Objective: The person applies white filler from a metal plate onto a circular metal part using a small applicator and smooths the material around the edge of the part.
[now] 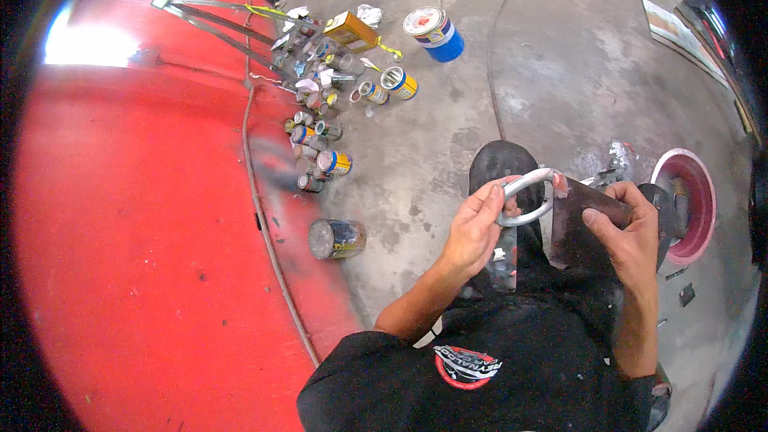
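Over my lap, my left hand [478,224] pinches the left side of a silver-grey ring [526,182] between thumb and fingers. My right hand [630,228] grips a dark brown sheet [574,228], which looks like sandpaper, with the thumb lying across its face. The upper part of the sheet curls over. Its upper left corner shows a pinkish patch and meets the right side of the ring. Some right fingers are hidden behind the sheet.
A pink-red tub [704,208] stands right of my knees. On the left, a dented can [336,238] sits beside a red surface [144,216] with a hose [260,208] along its edge. Farther off are several paint cans [334,162], a yellow tin [352,32] and a blue-white bucket [434,36].
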Motion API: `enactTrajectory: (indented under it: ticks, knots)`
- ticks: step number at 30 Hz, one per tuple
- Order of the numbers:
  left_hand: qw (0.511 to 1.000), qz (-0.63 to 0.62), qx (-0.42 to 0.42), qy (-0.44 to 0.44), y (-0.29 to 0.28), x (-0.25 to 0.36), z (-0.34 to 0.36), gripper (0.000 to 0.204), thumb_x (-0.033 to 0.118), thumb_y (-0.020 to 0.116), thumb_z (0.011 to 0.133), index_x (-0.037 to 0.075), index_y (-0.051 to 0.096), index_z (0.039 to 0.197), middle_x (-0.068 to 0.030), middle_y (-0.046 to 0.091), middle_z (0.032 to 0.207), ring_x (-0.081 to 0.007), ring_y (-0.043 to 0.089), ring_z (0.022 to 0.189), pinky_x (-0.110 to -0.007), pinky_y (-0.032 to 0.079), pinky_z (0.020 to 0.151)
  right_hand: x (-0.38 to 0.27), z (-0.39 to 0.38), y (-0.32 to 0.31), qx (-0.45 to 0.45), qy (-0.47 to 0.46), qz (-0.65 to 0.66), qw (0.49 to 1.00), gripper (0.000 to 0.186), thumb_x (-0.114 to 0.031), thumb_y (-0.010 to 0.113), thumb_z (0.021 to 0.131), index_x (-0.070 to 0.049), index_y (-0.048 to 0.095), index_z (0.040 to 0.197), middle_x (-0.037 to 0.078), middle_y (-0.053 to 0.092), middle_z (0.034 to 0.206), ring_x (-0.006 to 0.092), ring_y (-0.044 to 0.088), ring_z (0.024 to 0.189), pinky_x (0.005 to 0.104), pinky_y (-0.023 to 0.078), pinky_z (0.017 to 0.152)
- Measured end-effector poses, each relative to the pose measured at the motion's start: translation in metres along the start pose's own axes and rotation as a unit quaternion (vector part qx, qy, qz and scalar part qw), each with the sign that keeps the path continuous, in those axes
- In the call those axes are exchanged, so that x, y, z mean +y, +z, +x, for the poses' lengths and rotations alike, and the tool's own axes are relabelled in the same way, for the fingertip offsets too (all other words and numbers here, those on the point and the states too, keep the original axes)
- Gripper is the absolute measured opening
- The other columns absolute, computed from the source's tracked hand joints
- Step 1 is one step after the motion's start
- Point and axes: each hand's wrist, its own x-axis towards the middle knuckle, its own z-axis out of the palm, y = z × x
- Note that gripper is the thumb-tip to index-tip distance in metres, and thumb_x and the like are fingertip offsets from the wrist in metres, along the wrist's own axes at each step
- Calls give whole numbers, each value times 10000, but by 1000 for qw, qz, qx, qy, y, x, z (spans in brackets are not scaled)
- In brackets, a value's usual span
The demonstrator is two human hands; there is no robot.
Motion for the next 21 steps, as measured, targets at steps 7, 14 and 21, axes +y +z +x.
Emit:
enactTrajectory:
  ticks: [7,14,21]
  knots:
    - [1000,1,18,-16,12,3,-5,388,286,431,1009,-6,529,1243,26,511,879,-69,450,826,-239,391,790,8,-5,-7,-6,-4,-11,1000,209,-41,625,800,-33,557,998,16,577,846,67,500,754,239,421,663]
    - [999,15,25,-16,21,-2,-6,394,283,441,1002,-5,520,1259,35,508,910,-87,437,850,-255,362,836,-10,-19,6,48,-376,-461,803,458,-20,603,652,-98,663,1099,59,607,1102,287,527,972,400,434,813]
    - [1000,0,-4,14,18,-12,-10,405,265,436,1004,-21,486,1287,0,543,975,-89,473,929,-267,378,887,3,-14,12,45,-416,-537,732,411,-100,585,696,-129,673,1095,15,620,1158,243,533,984,398,389,815]
